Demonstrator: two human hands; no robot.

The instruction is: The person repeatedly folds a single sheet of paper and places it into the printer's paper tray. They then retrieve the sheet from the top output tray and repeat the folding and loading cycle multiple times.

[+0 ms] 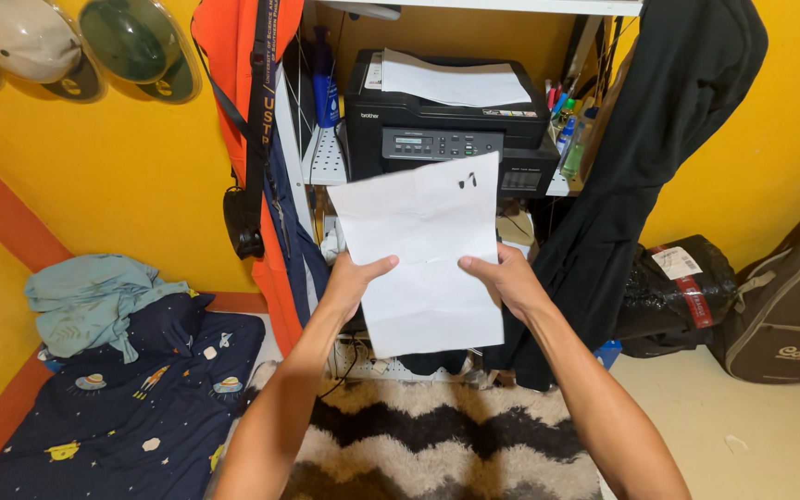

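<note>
Fingers of the left hand and right hand pinch the side edges of a white sheet of paper, held in mid-air before the black printer on its shelf. Light, limp and creased — likely best gripped at both edges — its long axis runs upright, leaning slightly left.
</note>
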